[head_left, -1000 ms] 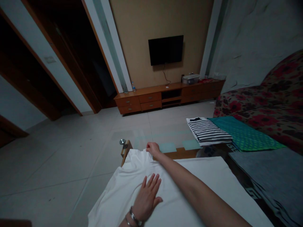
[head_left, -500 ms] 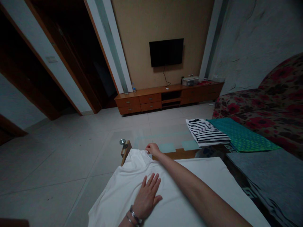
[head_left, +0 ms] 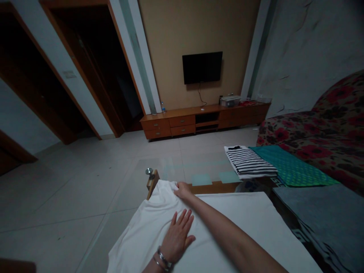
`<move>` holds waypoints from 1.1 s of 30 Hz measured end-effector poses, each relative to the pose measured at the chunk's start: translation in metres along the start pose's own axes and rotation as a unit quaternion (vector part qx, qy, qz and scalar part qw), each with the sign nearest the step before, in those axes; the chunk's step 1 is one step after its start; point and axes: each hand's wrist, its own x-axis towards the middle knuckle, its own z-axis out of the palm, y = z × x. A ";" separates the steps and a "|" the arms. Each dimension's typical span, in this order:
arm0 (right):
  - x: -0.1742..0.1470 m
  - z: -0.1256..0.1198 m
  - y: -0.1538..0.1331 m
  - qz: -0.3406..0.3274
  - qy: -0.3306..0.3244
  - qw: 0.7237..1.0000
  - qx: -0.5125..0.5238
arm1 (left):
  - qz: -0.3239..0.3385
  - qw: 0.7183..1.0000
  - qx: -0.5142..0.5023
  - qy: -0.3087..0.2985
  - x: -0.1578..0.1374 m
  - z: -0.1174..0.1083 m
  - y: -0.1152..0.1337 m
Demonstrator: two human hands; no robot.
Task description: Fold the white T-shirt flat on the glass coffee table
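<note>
A white shirt lies spread over a glass-topped table, its far left part bunched in soft folds. My left hand, with silver bracelets at the wrist, rests flat on the cloth, fingers spread. Beyond it, my right hand reaches forward across the shirt and pinches its far edge beside the folds. The right fingertips are partly hidden by cloth.
A folded striped shirt, a green-blue folded cloth and a grey garment lie to the right. A wooden table corner with a metal knob juts out at far left. A flowered sofa stands at right, a TV cabinet beyond.
My right hand has lowered slightly toward me and closed on the shirt's far edge, where the cloth is drawn straighter. My left hand stays flat in place.
</note>
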 end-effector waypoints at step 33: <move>0.005 0.018 0.017 0.039 0.135 0.970 0.198 | -0.454 0.862 -0.103 0.202 0.053 -0.034 -0.183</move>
